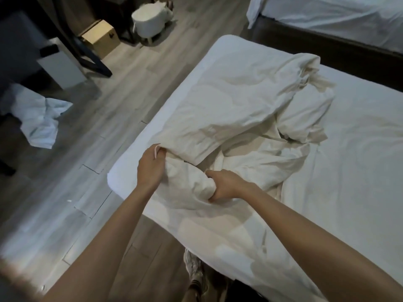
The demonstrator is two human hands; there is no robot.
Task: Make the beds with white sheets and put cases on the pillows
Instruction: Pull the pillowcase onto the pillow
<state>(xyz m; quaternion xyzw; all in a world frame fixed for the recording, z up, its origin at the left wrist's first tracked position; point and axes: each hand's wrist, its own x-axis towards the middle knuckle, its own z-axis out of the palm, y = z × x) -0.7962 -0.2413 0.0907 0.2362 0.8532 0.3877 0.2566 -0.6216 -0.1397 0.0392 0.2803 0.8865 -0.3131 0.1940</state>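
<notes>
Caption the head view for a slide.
The left hand and right hand grip a crumpled white sheet at the corner of the bed; a second bed stands behind.

No text, label, brand, number or sign was legible anywhere in the view. The small dark mark on the side of the tan cardboard box (99,38) standing on the floor was too blurred to be read.
</notes>
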